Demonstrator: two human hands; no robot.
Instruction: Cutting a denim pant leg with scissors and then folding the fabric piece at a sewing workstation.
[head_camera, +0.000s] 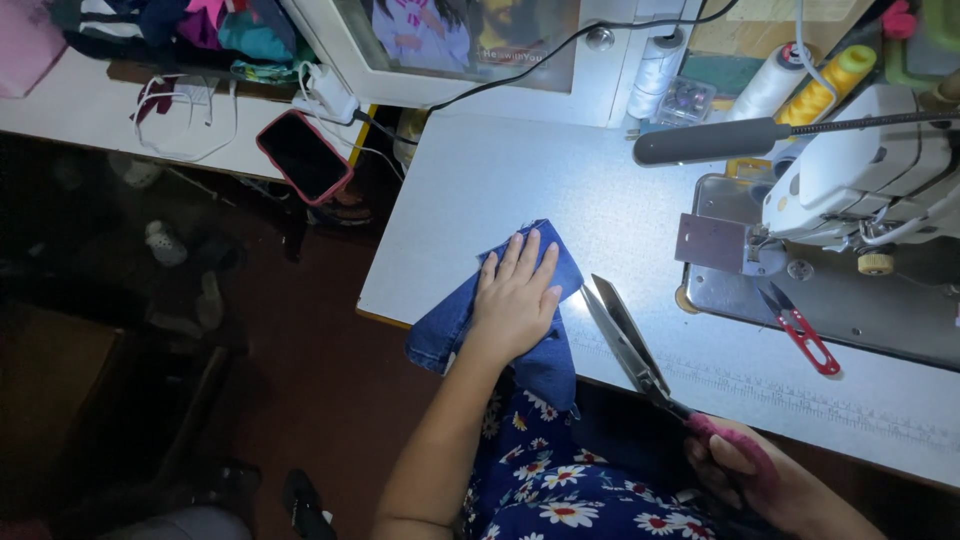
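My left hand lies flat, fingers spread, on a folded piece of blue denim at the front left corner of the white sewing table. The denim hangs partly over the table's edge. My right hand grips the pink-wrapped handles of large metal scissors. Their open blades point up and left, lying on the table just right of the denim.
A white sewing machine with its metal plate stands at the right. Small red thread snips lie beside it. Thread cones stand at the back. A phone in a pink case lies on the left counter, near cables.
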